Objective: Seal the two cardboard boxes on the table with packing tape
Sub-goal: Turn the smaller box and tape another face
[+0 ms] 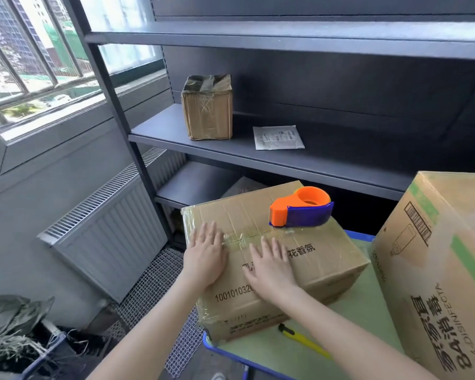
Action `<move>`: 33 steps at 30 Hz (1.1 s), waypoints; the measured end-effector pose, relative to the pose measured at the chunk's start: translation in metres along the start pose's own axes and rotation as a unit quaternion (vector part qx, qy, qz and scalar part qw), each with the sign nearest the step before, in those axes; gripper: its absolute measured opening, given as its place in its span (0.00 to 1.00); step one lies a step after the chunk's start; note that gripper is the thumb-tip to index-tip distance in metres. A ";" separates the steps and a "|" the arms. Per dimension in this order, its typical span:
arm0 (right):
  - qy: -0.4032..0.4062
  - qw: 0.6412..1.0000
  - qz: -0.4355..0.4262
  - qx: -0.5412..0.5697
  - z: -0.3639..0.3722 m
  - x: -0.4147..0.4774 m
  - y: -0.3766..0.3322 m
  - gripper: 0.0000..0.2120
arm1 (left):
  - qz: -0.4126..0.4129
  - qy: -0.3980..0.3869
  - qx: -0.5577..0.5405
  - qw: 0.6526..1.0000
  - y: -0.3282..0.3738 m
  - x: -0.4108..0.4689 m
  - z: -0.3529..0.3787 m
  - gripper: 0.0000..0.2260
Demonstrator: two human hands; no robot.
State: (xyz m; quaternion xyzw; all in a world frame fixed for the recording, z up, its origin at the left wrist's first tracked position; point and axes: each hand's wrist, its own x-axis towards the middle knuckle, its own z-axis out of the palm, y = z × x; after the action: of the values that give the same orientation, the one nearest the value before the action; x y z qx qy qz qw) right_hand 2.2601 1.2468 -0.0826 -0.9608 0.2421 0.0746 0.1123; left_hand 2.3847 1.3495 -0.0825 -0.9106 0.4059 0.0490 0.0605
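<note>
A flat cardboard box [321, 250] with printed characters lies on the green table [348, 305], a strip of clear tape running along its top seam. My left hand [205, 255] and my right hand [270, 266] both press flat on the box top, fingers straight, over the taped seam. An orange and blue tape dispenser [302, 207] sits on the far part of the same box, tape trailing from it. A taller cardboard box [436, 270] with green stripes stands at the right.
A yellow utility knife [303, 341] lies on the table in front of the flat box. Dark metal shelves [285, 157] behind hold a small taped carton [207, 108] and a white packet [278, 137]. A radiator [107, 231] and wire mesh [154, 283] are at left.
</note>
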 end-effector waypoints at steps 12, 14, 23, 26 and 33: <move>-0.052 0.998 0.018 -0.009 0.026 -0.011 -0.089 0.60 | 0.076 0.041 -0.046 0.995 -0.019 -0.003 0.008 0.24; -0.062 0.998 -0.014 -0.022 0.023 -0.015 -0.077 0.58 | 0.073 0.047 -0.038 0.996 -0.017 -0.007 0.007 0.24; -0.069 0.974 -0.209 -0.042 0.003 -0.064 0.034 0.53 | 0.101 0.156 -0.003 0.983 0.037 -0.031 -0.003 0.11; -0.098 0.977 -0.188 -0.019 -0.002 -0.075 0.061 0.53 | 0.127 0.188 -0.111 0.967 0.059 -0.030 0.004 0.07; -0.153 0.980 -0.121 0.024 -0.022 -0.088 0.120 0.45 | 0.086 0.189 -0.375 0.904 0.108 -0.020 0.014 0.13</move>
State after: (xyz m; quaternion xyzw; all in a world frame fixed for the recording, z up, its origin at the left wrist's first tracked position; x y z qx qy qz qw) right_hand 2.1276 1.1781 -0.0660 -0.9574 0.1053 0.2009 0.1789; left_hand 2.2901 1.2948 -0.1007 -0.8199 0.4379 0.0298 -0.3677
